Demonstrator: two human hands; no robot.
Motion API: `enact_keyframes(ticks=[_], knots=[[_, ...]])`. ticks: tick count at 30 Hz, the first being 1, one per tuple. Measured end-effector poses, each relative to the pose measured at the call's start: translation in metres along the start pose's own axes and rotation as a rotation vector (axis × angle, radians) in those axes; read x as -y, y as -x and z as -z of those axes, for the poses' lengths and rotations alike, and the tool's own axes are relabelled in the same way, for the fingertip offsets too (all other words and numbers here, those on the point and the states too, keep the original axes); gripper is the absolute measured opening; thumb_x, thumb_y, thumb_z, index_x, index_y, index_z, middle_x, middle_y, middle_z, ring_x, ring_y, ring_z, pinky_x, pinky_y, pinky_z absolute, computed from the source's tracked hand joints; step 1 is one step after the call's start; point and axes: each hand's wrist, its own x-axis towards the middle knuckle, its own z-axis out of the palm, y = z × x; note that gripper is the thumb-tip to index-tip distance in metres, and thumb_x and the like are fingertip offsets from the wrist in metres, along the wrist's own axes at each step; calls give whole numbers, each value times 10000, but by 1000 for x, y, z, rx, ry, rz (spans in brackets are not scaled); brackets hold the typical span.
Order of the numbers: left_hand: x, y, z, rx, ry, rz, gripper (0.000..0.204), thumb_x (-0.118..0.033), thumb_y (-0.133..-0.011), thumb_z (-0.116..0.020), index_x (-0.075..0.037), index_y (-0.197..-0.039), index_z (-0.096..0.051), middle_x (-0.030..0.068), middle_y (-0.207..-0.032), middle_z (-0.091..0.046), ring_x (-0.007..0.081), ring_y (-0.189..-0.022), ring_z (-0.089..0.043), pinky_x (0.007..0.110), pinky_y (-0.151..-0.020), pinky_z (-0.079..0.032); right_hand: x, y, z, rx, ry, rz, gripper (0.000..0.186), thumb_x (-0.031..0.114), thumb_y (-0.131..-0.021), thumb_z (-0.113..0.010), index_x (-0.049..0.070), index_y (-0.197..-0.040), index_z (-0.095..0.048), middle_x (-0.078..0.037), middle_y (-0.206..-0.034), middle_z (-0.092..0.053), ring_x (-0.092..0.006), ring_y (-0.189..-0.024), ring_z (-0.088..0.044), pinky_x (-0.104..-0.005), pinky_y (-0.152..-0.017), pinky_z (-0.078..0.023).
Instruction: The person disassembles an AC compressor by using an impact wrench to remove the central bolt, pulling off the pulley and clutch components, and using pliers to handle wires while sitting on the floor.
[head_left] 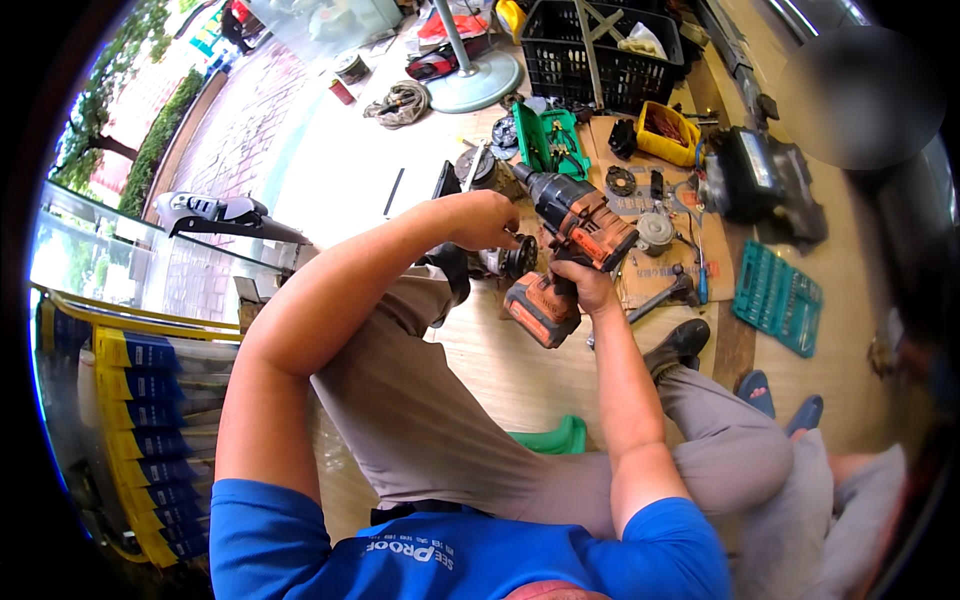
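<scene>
My right hand [585,280] is wrapped round the grip of an orange-and-black cordless impact tool [590,225], its nose pointing up and left, its battery [542,308] low. My left hand [485,225] has its fingers curled down at a black round metal part [520,257] just left of the tool; what exactly they hold is hidden. Around them lie an open green tool case [550,145], a flanged dark disc [620,181], a pale round metal part [655,232], wrenches and a hammer-like tool [680,288] on cardboard [640,280].
A teal socket case [778,298] and a black machine [750,190] are on the right. A black crate [560,80], yellow box [680,135] and stand base [480,85] are behind. A yellow rack [140,440] is at left. Another person's sandalled feet [760,395] are at lower right.
</scene>
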Motion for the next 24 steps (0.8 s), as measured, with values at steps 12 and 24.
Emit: enact_keyframes(ticks=[12, 24], knots=[[3, 10, 2, -27, 32, 44, 380, -326, -847, -665, -18, -1071, -679, 185, -1016, -684, 340, -971, -642, 404, -859, -494, -1, 3, -22, 7, -113, 25, 264, 4, -754, -658, 21, -1008, -586, -32, -745, -600, -138, -605, -589, -270, -571, -494], [-11, -8, -32, -114, 565, -5, 567, -489, -923, -580, 19, -1172, -593, 176, -1072, -659, 248, -1024, -610, 388, -900, -477, 17, 4, -47, 39, -84, 103, 316, -14, -775, -623, 48, -1079, -568, -27, -828, -584, -127, -667, -584, -261, -601, -493]])
